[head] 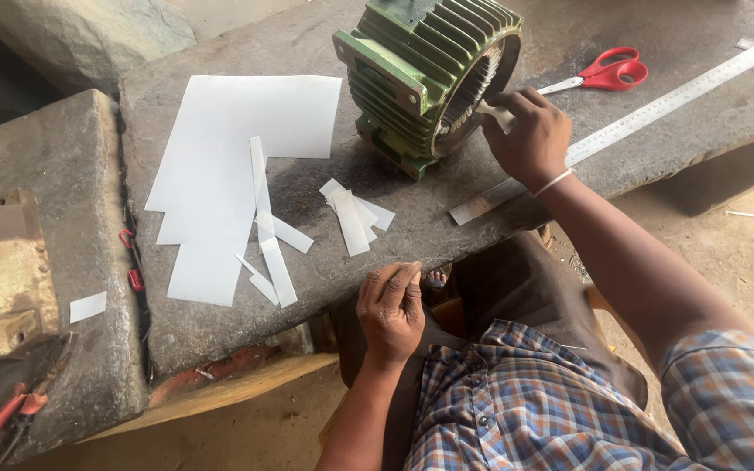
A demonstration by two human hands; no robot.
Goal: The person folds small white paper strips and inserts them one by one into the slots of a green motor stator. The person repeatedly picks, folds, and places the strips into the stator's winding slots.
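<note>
Right hand [530, 135] pinches a paper strip [492, 112] at the green motor housing [425, 74]; left hand [390, 310] curled, empty

Single head-worn cam, no second view so nothing shared; it looks steeply down and forward from above the person's chest, with the checked shirt [560, 401] filling the lower right of the frame and the stone worktop [220, 52] running across the upper half. Close range: the left hand [392, 311] sits just below frame centre at the worktop's near edge, the right hand [530, 135] right of centre in the upper half, both large in frame. Frame is rolled slightly, so the worktop's near edge runs on a diagonal from lower left up to the right edge, and dirt floor [743, 244] shows at the right.
</note>
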